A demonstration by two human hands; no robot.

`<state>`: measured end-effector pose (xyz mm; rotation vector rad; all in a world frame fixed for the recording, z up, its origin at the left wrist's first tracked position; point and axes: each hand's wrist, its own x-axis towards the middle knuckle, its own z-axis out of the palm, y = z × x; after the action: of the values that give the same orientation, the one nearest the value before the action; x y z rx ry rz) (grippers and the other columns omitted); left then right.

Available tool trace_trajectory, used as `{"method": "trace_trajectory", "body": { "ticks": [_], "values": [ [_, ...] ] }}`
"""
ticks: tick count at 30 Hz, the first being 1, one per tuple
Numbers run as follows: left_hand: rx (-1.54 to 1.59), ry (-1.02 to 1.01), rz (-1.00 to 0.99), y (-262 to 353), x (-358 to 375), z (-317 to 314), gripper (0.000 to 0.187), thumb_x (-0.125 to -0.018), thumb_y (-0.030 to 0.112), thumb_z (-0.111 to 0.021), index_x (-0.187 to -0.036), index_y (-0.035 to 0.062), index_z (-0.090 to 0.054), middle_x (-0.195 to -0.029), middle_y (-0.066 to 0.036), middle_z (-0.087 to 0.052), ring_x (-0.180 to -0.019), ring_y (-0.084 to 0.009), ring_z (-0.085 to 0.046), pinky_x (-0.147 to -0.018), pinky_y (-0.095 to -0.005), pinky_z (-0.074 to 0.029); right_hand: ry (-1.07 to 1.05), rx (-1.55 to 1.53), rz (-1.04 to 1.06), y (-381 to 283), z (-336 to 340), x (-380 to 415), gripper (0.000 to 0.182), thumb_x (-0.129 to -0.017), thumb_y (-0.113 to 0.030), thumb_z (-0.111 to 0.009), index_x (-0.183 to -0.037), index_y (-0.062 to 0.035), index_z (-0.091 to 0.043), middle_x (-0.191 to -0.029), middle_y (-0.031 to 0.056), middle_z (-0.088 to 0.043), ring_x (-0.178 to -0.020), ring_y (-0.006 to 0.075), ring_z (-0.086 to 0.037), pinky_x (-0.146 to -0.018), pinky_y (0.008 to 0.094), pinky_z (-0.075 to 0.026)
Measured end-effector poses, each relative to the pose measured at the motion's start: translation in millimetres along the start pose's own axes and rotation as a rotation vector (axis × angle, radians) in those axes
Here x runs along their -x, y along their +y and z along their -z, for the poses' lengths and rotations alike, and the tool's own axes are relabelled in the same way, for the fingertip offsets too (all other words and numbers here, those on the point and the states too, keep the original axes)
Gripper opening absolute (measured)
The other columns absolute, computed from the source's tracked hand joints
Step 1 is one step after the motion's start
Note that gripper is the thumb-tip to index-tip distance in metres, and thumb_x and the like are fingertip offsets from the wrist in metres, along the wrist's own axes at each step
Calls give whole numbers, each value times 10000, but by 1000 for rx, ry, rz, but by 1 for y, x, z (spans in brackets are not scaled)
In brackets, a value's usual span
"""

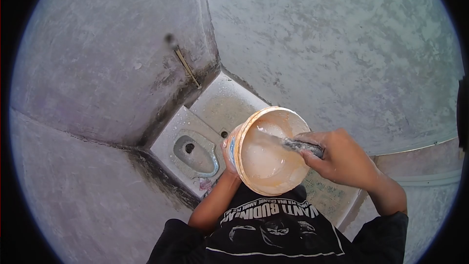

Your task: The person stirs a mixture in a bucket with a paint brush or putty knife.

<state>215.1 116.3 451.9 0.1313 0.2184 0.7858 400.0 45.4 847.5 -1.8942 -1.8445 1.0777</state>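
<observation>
Just right of the frame's centre, the left hand [228, 159] holds a tub [267, 149] from underneath and at its left side. Only the fingers and wrist show past the orange rim, and the grip is closed on the tub's wall. The tub is tilted so its mouth faces the camera, and a pale, whitish paste coats its inside and pools toward the lower part.

From the right, the right hand [342, 159] is clenched around the dark handle of a putty knife [293, 143]. The blade reaches left into the tub and lies against the paste near the upper inner wall.

Below the tub, at lower centre, the person's black printed shirt [273, 227] fills the bottom edge of the frame.

Behind and left of the tub, a squat toilet pan [194, 152] sits in a pale floor [222, 100], speckled with white drops. Grey plastered walls [332, 44] close in around it at the upper left, upper right and lower left. On the left wall, above the toilet, a thin metal rod [187, 67] sticks out at a slant.
</observation>
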Motion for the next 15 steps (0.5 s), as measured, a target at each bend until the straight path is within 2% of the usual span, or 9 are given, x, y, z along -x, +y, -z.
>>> {"method": "trace_trajectory", "body": {
  "ticks": [2,3,5,6,8,12,14,15],
  "values": [
    [58,62,85,-5,-3,1,755,-867,592,-382,-1375,34,-377,-1359,-162,-459,-1193,-317,-497,-1031,-459,-387,190,464,44,-7,-9,5,273,-822,-153,-578,-1054,-24,-643,-762,188,-651,-598,276,-635,-570,390,-507],
    [58,59,88,-3,-2,-16,755,-867,592,-382,-1375,34,-377,-1359,-162,-459,-1193,-317,-497,-1031,-459,-387,192,466,42,-8,-16,2,273,-822,-153,-578,-1054,-24,-643,-762,188,-651,-598,276,-635,-570,390,-507],
    [140,41,96,7,8,-83,765,-864,605,-380,-1385,45,-363,-1368,-166,-447,-1227,-315,-471,-1035,-466,-388,81,610,-100,-7,-34,-10,285,-810,-190,-581,-1027,-16,-643,-756,199,-652,-678,357,-643,-624,399,-524],
    [138,35,99,9,12,-109,765,-864,605,-380,-1385,45,-363,-1368,-166,-447,-1227,-315,-471,-1035,-466,-388,88,612,-103,-5,-39,-14,285,-810,-190,-581,-1027,-16,-643,-756,199,-652,-678,357,-643,-624,399,-524],
    [35,-51,-9,11,19,-147,776,-857,620,-384,-1393,60,-354,-1376,-173,-436,-1248,-324,-450,-1043,-477,-377,-128,627,-116,-2,-45,-21,256,-817,-196,-565,-960,-1,-651,-740,221,-641,-709,370,-646,-656,411,-523],
    [127,-88,49,13,25,-152,780,-859,629,-365,-1397,65,-347,-1384,-178,-423,-1248,-332,-446,-1048,-481,-368,-253,486,-172,3,-34,-22,247,-841,-194,-537,-885,19,-654,-740,235,-637,-727,373,-650,-667,432,-519],
    [14,-30,-49,10,26,-148,768,-868,629,-335,-1390,65,-354,-1373,-178,-431,-1239,-335,-452,-1051,-488,-359,-290,254,-156,15,-40,-22,285,-871,-208,-511,-812,40,-638,-723,237,-631,-674,360,-640,-638,438,-503],
    [16,-30,-48,10,27,-146,768,-868,629,-335,-1390,65,-354,-1373,-178,-431,-1239,-335,-452,-1051,-488,-359,-290,254,-158,18,-42,-25,285,-871,-208,-511,-812,40,-638,-723,237,-631,-674,360,-640,-638,438,-503]
  ]
}}
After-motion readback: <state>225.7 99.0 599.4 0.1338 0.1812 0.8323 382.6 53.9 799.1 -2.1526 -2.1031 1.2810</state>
